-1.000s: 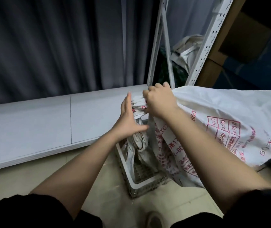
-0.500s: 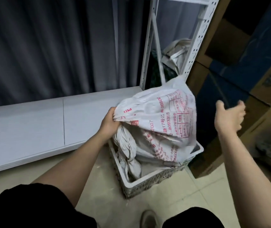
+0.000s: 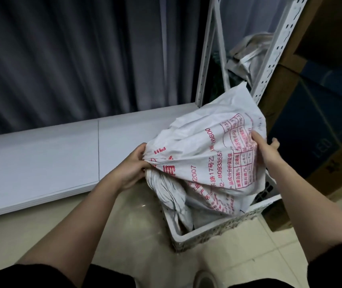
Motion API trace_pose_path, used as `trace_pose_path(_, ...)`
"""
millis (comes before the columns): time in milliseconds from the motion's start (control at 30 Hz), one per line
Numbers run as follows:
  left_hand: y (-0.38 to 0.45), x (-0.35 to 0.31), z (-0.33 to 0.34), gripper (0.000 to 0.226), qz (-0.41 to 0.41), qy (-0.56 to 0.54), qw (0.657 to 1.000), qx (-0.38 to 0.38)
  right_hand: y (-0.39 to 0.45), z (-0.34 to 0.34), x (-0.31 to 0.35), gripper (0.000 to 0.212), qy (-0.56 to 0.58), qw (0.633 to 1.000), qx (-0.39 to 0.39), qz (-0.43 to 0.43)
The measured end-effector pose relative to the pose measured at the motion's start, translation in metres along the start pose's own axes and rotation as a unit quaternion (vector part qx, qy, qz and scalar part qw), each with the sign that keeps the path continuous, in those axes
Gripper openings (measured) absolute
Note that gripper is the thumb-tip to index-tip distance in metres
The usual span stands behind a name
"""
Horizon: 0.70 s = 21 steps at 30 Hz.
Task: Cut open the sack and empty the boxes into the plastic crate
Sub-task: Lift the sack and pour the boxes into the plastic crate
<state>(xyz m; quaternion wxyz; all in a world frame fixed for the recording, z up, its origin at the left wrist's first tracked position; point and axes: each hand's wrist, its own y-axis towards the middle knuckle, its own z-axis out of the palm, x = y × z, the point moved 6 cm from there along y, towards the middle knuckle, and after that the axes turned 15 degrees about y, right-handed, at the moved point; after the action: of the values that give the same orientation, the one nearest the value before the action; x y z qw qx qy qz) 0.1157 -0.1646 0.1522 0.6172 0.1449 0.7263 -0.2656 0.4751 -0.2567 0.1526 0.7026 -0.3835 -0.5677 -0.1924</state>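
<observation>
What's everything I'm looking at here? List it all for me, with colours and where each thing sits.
sack: one, white with red print, crumpled over the crate
plastic crate: one, white, lattice walls, on the floor under the sack
shelf frame: one, white perforated metal, behind the crate
cardboard boxes: several, brown and dark blue, stacked at right
curtain: one, dark grey, along the back
platform: one, white, low, below the curtain
floor: beige tiles
left hand: grips the sack's bunched edge
right hand: holds the sack's right side
</observation>
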Motion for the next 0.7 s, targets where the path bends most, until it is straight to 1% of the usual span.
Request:
trace_pose_path(100,0.003,0.007,-0.003,0.052,-0.019,-0.036,0.998,0.040,0.003,0.001,-0.006,0.103,0.035,0.999,0.011,0.039)
trace_pose_path(133,0.006,0.008,-0.004,0.054,-0.020,-0.044,0.998,0.041,0.004,0.001,-0.007,0.099,0.034,0.998,0.026,0.053)
trace_pose_path(167,0.009,0.008,-0.004,0.054,-0.025,-0.052,0.998,0.035,0.002,0.002,-0.006,0.082,0.042,0.997,0.034,0.051)
trace_pose_path(233,0.012,0.005,0.001,0.052,-0.030,-0.057,0.998,0.022,0.000,0.003,0.000,0.036,0.042,0.999,0.011,-0.001)
trace_pose_path(267,0.014,0.003,0.003,0.049,-0.032,-0.052,0.998,0.013,-0.003,0.007,0.006,0.026,0.025,0.999,-0.004,-0.036)
trace_pose_path(367,0.018,0.009,0.006,0.037,-0.039,-0.009,0.999,-0.033,-0.016,0.018,0.029,0.034,-0.010,0.988,-0.040,-0.147)
trace_pose_path(400,0.019,0.014,0.005,0.035,-0.051,0.033,0.996,-0.063,-0.021,0.020,0.041,0.036,-0.012,0.982,-0.051,-0.180)
trace_pose_path(433,0.020,0.020,0.003,0.037,-0.067,0.108,0.987,-0.101,-0.025,0.021,0.054,0.036,-0.009,0.976,-0.064,-0.208)
trace_pose_path(467,0.022,0.028,0.003,0.043,-0.091,0.206,0.964,-0.141,-0.032,0.022,0.070,0.034,-0.008,0.968,-0.072,-0.239)
trace_pose_path(500,0.020,0.033,0.004,0.053,-0.127,0.328,0.920,-0.175,-0.042,0.026,0.086,0.033,-0.011,0.961,-0.072,-0.267)
trace_pose_path(533,0.015,0.037,0.008,0.062,-0.162,0.456,0.855,-0.189,-0.053,0.031,0.104,0.034,-0.016,0.952,-0.067,-0.299)
trace_pose_path(567,0.010,0.033,0.015,0.065,-0.178,0.542,0.801,-0.185,-0.065,0.038,0.120,0.036,-0.025,0.941,-0.059,-0.332)
trace_pose_path(600,0.010,0.035,0.021,0.063,-0.172,0.550,0.796,-0.185,-0.075,0.046,0.134,0.036,-0.035,0.931,-0.047,-0.360)
trace_pose_path(633,0.010,0.032,0.029,0.060,-0.161,0.504,0.830,-0.176,-0.086,0.054,0.147,0.035,-0.044,0.921,-0.036,-0.385)
trace_pose_path(667,0.012,0.029,0.037,0.057,-0.140,0.424,0.881,-0.157,-0.096,0.061,0.159,0.035,-0.053,0.910,-0.027,-0.410)
trace_pose_path(700,0.014,0.024,0.048,0.050,-0.101,0.365,0.917,-0.125,-0.105,0.068,0.169,0.035,-0.063,0.899,-0.020,-0.432)
